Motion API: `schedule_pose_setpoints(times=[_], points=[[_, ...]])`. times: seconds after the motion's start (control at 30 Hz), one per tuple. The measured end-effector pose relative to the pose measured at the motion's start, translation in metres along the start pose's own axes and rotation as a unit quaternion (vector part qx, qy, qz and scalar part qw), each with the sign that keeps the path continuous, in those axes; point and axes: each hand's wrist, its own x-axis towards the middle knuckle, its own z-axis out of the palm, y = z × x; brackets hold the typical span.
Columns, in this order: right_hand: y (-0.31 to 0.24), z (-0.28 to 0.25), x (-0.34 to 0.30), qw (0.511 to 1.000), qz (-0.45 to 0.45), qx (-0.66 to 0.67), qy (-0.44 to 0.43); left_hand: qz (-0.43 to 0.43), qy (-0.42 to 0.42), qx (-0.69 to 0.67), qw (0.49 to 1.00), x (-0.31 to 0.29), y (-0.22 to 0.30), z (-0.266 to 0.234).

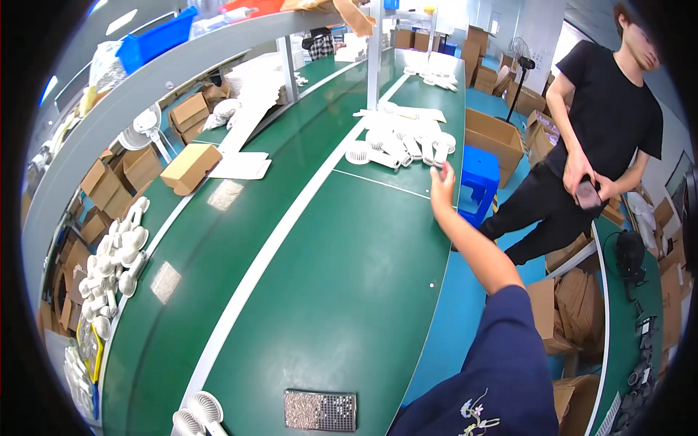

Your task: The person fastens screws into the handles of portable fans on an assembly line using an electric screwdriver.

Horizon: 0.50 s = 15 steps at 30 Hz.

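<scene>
My right arm stretches far forward across the right side of the green table (349, 240). At its end, my right hand (441, 187) meets the near edge of a heap of white handheld fans (396, 145), its fingers closed at the handle of one handheld fan (440, 150). The fingertips are small and partly hidden at this distance. My left hand is out of the picture. Close to me, at the bottom left, lie two more white handheld fans (206, 408). Right of them sits a dark grid tray (336, 411) partly covered with small silvery pieces.
A blue stool (480, 174) and a cardboard box (494, 142) stand past the table's right edge. A person (603, 123) in black stands there holding a dark object. More white fans (113, 265) line the far left edge, near an open carton (190, 168). A metal post (374, 58) rises ahead.
</scene>
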Motion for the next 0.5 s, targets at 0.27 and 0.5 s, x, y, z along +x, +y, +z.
schedule_pose_setpoints(times=[0.27,0.5], points=[[-0.244,-0.151,-0.339,0.63,-0.162,0.428,-0.627,-0.004,-0.073,0.029,0.997,-0.004,0.025,0.058],[-0.346,-0.18,-0.5,0.367,0.0,0.41,-0.835,0.537,-0.036,0.419,0.732,0.033,0.062,0.077]])
